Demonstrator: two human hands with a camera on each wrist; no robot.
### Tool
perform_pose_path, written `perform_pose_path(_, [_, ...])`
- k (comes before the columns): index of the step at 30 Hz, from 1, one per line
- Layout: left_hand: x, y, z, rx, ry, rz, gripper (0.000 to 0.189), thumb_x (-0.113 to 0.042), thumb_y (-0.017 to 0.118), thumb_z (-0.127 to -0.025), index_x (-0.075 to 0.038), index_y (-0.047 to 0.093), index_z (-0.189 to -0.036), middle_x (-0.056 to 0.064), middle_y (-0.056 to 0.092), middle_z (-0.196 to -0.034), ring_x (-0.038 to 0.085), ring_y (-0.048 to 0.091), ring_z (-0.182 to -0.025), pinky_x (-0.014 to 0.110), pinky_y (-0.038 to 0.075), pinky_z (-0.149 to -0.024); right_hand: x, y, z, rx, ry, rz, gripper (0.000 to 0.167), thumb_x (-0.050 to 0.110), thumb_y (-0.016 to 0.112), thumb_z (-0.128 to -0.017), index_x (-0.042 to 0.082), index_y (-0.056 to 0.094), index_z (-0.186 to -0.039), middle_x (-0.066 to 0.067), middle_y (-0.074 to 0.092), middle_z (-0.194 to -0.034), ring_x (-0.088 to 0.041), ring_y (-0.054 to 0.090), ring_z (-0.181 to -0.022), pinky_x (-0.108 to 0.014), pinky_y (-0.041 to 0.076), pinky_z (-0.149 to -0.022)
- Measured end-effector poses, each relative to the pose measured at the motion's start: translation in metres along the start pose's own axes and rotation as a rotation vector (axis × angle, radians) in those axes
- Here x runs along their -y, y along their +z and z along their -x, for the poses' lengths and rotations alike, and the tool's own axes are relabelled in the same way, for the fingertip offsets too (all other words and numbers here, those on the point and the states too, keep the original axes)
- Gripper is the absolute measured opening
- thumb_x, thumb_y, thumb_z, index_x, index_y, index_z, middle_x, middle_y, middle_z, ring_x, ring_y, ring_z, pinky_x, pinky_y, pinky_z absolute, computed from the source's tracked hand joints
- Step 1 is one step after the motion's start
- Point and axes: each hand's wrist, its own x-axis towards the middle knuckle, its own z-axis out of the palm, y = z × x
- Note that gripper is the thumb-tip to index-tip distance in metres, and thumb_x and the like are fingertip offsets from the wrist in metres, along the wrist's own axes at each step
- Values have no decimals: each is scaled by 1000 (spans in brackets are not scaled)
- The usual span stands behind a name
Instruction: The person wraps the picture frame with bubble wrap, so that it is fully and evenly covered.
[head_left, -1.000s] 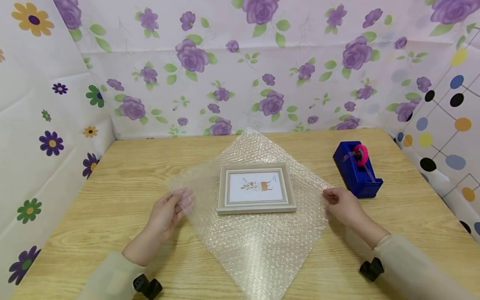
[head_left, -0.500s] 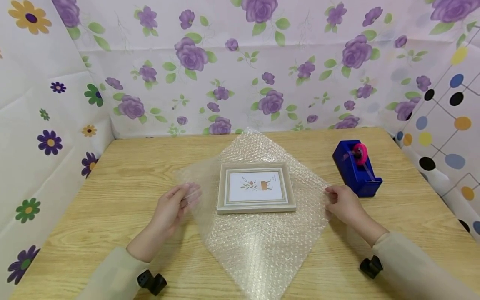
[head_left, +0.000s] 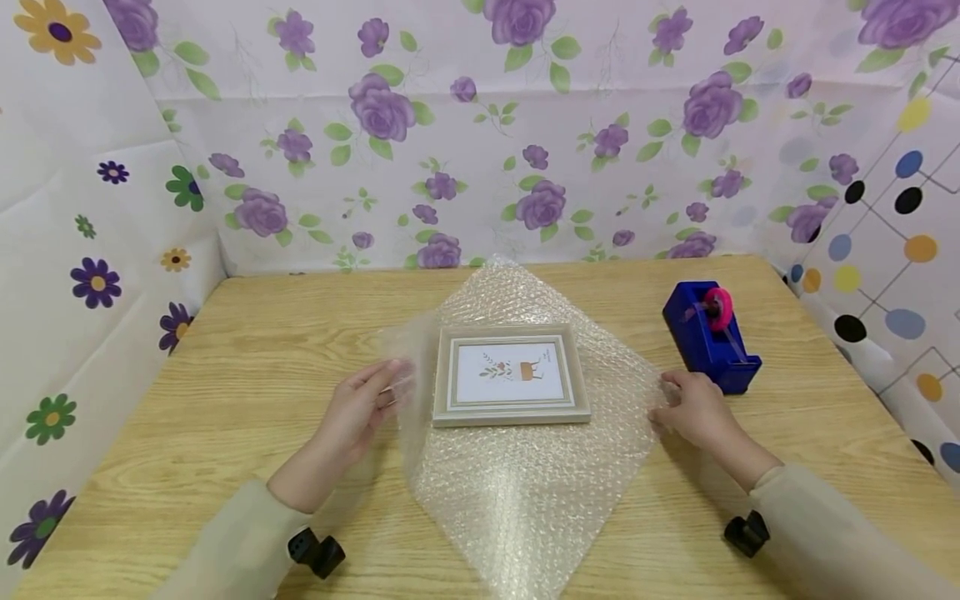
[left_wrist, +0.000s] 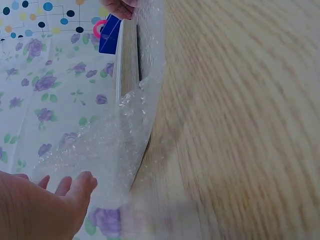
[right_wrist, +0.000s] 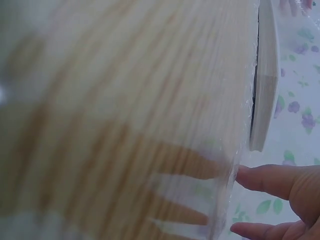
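Note:
A picture frame (head_left: 512,375) with a pale border lies face up on a sheet of bubble wrap (head_left: 517,492), which is turned cornerwise on the table. The wrap's left flap (head_left: 417,396) stands raised beside the picture frame. My left hand (head_left: 351,414) is behind that flap, its spread fingertips against the plastic; in the left wrist view the fingers (left_wrist: 82,185) are apart. At the wrap's right corner, my right hand (head_left: 697,412) touches the edge. Its thumb and a finger (right_wrist: 255,230) stand apart in the right wrist view; the other fingers are mostly hidden.
A blue tape dispenser (head_left: 711,337) with a pink-cored roll stands behind my right hand. The wooden table (head_left: 285,325) meets flower-patterned cloth (head_left: 480,167) at the back, with patterned sheets on both sides. A small black device (head_left: 317,553) sits on each sleeve.
My left hand has moved right and slightly up, bringing the left flap of bubble wrap closer to the picture frame. My right hand stays near the right corner, its fingers slightly more parted.

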Motion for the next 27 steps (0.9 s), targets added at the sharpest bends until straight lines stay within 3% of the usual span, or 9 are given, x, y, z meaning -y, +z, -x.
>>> perform_pose_path(3, [0, 2, -2, 26, -9, -10, 14, -15, 51, -98, -14, 66, -100, -8, 69, -102, 8, 66, -96, 25, 54, -88, -1, -1, 0, 25, 27, 0, 65, 16, 74, -78, -17, 46, -127, -41, 48, -125, -55, 43, -117, -64, 38, -96])
perform_pose_path(8, [-1, 7, -6, 76, -33, -93, 39, -19, 49, -99, 4, 52, -130, 6, 62, -127, 13, 62, -108, 24, 51, -91, -2, -1, 0, 38, 48, -5, 69, 18, 74, -79, -16, 42, -130, -41, 47, -126, -55, 42, -117, -65, 38, -96])
perform_pose_path(11, [0, 10, -9, 92, -43, -125, 49, -21, 48, -100, 10, 41, -137, 15, 51, -138, 14, 60, -111, 24, 51, -91, -3, -2, 0, 33, 43, 0, 71, 18, 75, -78, -16, 42, -130, -41, 48, -124, -55, 43, -115, -64, 38, -95])
perform_pose_path(13, [0, 12, -11, 96, -46, -121, 48, -20, 48, -100, 11, 41, -136, 14, 52, -138, 12, 62, -108, 24, 52, -89, -3, -3, 0, 30, 41, 6, 72, 19, 76, -78, -17, 42, -129, -41, 49, -122, -55, 43, -113, -64, 38, -94])
perform_pose_path(20, [1, 19, -12, 84, -49, -133, 38, -21, 52, -98, 3, 55, -128, -6, 66, -114, 5, 63, -94, 22, 53, -81, -3, -2, -1, 12, 38, 14, 72, 18, 76, -76, -16, 42, -130, -39, 50, -118, -54, 39, -112, -62, 33, -93])
perform_pose_path(24, [2, 25, -13, 73, -42, -203, 35, -23, 56, -96, -1, 61, -123, -2, 63, -120, 9, 60, -100, 27, 54, -88, -2, -2, -2, 19, 53, 8, 72, 18, 75, -77, -14, 41, -131, -39, 47, -120, -53, 36, -112, -62, 33, -92])
perform_pose_path(27, [2, 30, -14, 68, -30, -241, 37, -21, 55, -97, 3, 59, -123, 5, 61, -125, 14, 58, -105, 34, 52, -94, -2, -1, -1, 20, 57, 2, 71, 18, 75, -77, -13, 42, -131, -38, 46, -120, -52, 36, -111, -61, 34, -90])
